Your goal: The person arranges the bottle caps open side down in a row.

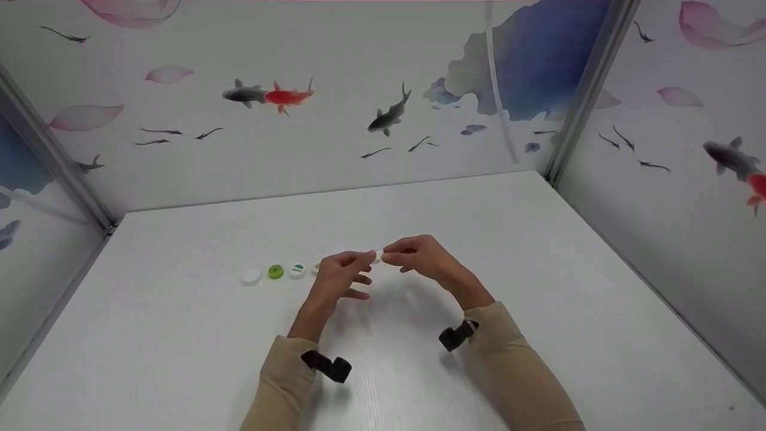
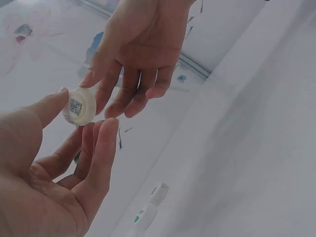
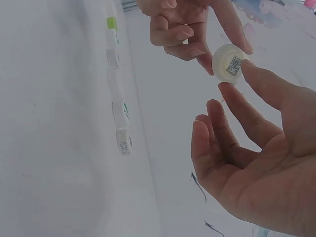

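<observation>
Between my two hands, raised over the table, is a small white bottle cap [image 1: 377, 257]. Its hollow inside carries a square printed code, which both wrist views show on the cap [image 2: 79, 106]. My left hand [image 1: 339, 276] pinches one edge with thumb and fingertips. From the opposite side my right hand [image 1: 426, 257] pinches it too, thumb against the rim and the other fingers loosely bent. Left of the hands, caps lie in a row: a plain white cap [image 1: 251, 276], a green cap [image 1: 275, 272] and a white cap with a green mark [image 1: 297, 271]. My left hand partly hides another.
In the right wrist view the row runs further, to a white cap [image 3: 123, 142] with printing on its side. The white table [image 1: 383, 383] meets a back wall [image 1: 299, 155] painted with fish and petals. Side panels stand left and right, with metal posts [image 1: 589, 90] at the corners.
</observation>
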A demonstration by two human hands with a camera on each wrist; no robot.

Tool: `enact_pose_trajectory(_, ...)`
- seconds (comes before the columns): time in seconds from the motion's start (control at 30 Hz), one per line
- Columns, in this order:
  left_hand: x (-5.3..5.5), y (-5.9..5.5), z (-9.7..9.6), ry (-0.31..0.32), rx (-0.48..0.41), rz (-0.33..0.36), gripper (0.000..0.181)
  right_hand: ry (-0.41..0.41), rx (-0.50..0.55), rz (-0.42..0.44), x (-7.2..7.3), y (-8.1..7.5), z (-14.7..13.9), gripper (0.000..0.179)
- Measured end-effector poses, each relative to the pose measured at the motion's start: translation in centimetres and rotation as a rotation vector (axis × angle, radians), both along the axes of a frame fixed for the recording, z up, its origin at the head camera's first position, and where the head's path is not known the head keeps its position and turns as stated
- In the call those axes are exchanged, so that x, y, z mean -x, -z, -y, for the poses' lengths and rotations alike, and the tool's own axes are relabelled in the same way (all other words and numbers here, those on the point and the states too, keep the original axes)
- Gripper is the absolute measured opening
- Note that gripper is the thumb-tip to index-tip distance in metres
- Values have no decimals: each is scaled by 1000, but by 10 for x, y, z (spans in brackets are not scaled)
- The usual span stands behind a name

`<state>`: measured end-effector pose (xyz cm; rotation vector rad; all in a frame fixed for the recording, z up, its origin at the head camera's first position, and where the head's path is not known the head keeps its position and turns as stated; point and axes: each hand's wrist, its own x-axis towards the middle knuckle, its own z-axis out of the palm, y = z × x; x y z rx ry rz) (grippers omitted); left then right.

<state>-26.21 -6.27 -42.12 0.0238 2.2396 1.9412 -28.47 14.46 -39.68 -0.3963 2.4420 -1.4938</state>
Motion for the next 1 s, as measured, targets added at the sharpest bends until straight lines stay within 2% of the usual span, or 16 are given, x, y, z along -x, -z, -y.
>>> enact_pose_trajectory(0.3,1,-2,-6,-37,77,-105,45,-17,12,-18,4,2,-3,30)
enact_pose_trajectory(0.57,7,2,-1,45,119,-179,40,-39,0,-65,8,10,-6,26)
enact_pose_trajectory(0.73,21,-1,-13,33,186,-229,38,-14,-2,-107,15,8,-13,27)
enact_pose_trajectory(0.87,35,-7,-22,25,297,-271,35,-17,-19,-140,25,6,-19,28)
enact_pose_trajectory(1.0,51,-8,-28,57,416,-312,34,-5,-60,-155,36,6,-22,28)
